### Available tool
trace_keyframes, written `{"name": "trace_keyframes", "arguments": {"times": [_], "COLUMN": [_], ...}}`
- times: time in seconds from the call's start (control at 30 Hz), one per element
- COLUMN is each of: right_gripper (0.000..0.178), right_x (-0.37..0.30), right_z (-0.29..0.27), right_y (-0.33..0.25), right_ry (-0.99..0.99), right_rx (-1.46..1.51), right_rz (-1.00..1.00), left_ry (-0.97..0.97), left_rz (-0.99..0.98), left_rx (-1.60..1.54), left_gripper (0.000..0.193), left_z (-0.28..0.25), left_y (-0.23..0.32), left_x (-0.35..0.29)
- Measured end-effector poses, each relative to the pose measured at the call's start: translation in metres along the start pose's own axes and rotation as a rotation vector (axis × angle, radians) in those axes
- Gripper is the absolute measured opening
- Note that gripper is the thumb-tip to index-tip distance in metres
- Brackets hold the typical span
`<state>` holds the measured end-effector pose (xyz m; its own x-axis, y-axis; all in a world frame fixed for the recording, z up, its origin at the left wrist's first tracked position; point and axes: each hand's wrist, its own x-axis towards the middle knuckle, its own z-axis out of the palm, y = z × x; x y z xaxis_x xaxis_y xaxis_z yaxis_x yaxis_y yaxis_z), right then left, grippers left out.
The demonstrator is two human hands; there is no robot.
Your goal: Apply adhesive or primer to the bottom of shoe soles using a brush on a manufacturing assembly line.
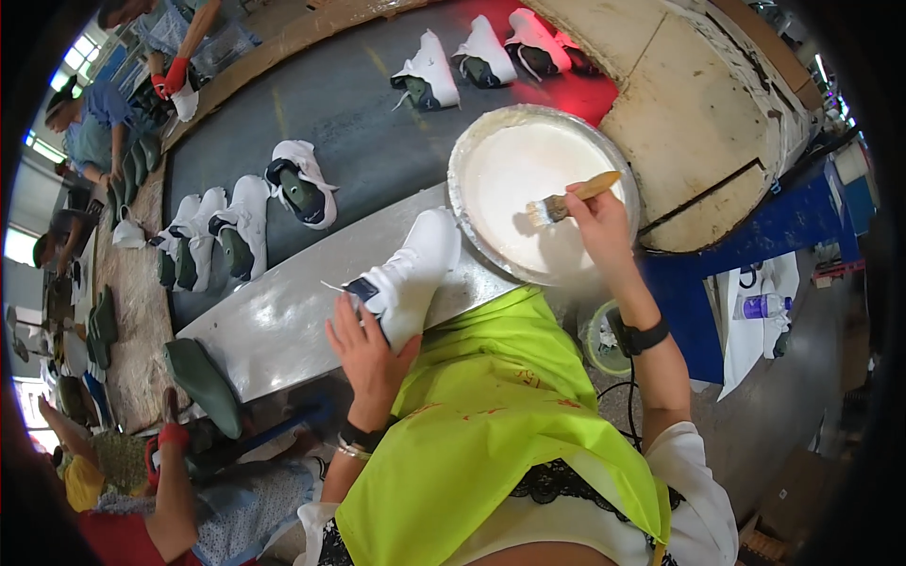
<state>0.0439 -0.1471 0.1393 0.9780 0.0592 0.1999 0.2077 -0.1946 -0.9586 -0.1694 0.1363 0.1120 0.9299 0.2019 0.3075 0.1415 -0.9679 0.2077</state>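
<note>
My right hand (pixel 604 231) is closed round the wooden handle of a flat paintbrush (pixel 595 186). The bristles hang over a large round basin (pixel 460 193) of milky white liquid. On the metal ledge in front of me lies a white sneaker (pixel 415 269) with a dark lining, its toe pointing toward the basin. My left hand (pixel 363 341) rests at the heel end of this sneaker, thumb on one side and fingers spread along the other, holding it in place.
More white sneakers on green shoe lasts, such as one shoe (pixel 302 184), stand on the dark conveyor belt (pixel 368 141). A red glow falls on those at the far end. A loose green last (pixel 203 382) lies at left. Co-workers with red gloves (pixel 176 75) work along the left side.
</note>
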Motion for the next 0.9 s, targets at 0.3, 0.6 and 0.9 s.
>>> {"name": "trace_keyframes", "arguments": {"times": [0.3,0.6,0.9], "right_gripper": [0.02,0.022,0.019], "right_x": [0.031,0.035,0.014], "right_z": [0.046,0.023,0.049], "right_y": [-0.001,-0.023,-0.029], "right_ry": [-0.035,0.011,-0.01], "right_rx": [-0.745,-0.176,-0.148], "right_rz": [0.018,-0.106,-0.03], "left_ry": [-0.205,-0.216,-0.547], "left_rz": [-0.232,-0.52,-0.912], "left_rx": [-0.603,-0.62,-1.665], "left_gripper": [0.098,0.094,0.064], "left_z": [0.032,0.027,-0.019], "left_y": [-0.096,-0.092,-0.024], "left_x": [0.007,0.03,-0.014]}}
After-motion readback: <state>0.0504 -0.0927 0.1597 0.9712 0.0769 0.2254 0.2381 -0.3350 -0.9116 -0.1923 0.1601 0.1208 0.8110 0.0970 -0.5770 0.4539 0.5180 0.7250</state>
